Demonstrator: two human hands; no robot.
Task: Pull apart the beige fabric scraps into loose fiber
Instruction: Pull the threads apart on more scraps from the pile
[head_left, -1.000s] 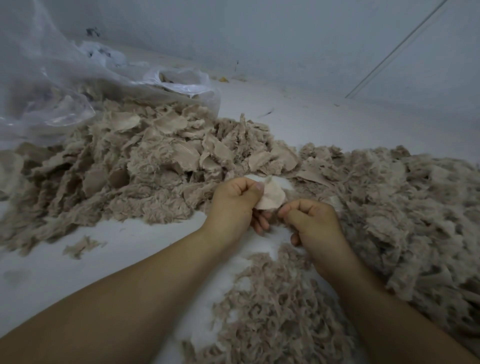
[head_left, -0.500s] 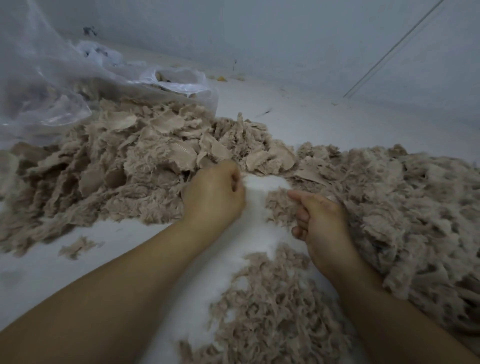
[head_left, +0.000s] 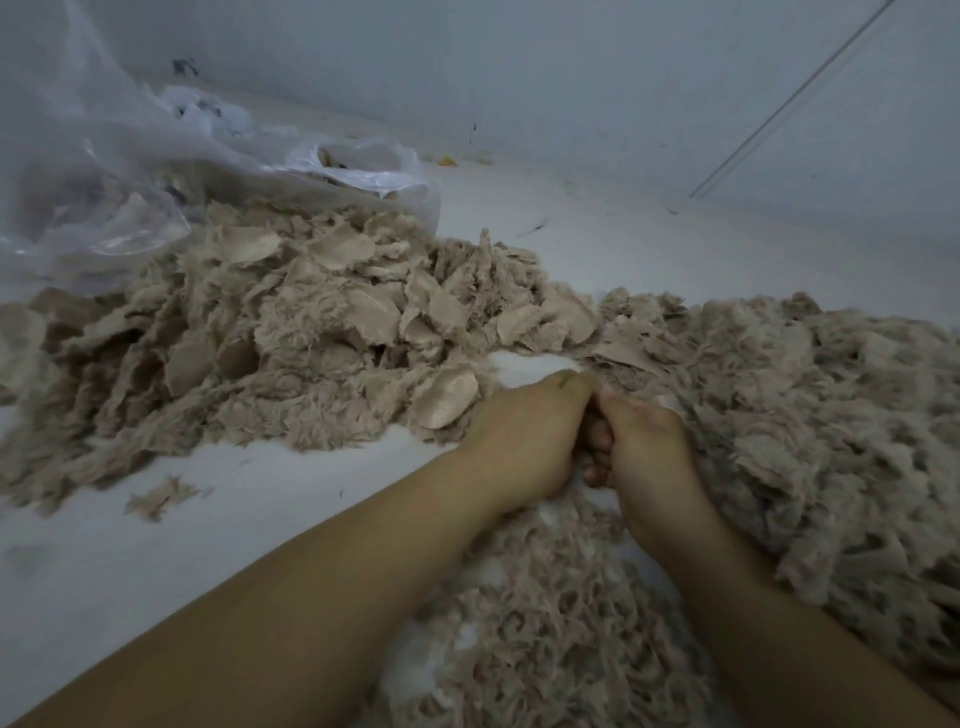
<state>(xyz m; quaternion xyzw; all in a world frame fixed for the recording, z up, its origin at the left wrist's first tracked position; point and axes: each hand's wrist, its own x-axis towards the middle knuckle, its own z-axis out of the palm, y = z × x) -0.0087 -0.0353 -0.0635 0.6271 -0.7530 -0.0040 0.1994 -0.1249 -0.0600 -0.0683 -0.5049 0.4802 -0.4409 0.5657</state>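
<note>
1. Both hands met knuckle to knuckle, left hand (head_left: 524, 431) and right hand (head_left: 641, 447) curled; whether they gripped anything could not be told.
2. Beige fabric scraps (head_left: 291, 322) lay heaped left of them.
3. Loose fiber (head_left: 810, 415) spread rightward across the white floor (head_left: 218, 525).
4. A clear plastic bag (head_left: 104, 171) sat behind.

My two hands meet knuckle to knuckle, bare forearms reaching in from the lower edge. My left hand (head_left: 524, 431) is curled into a loose fist, thumb on top; my right hand (head_left: 641, 441) curls beside it, fingertips tucked toward the left palm.
</note>
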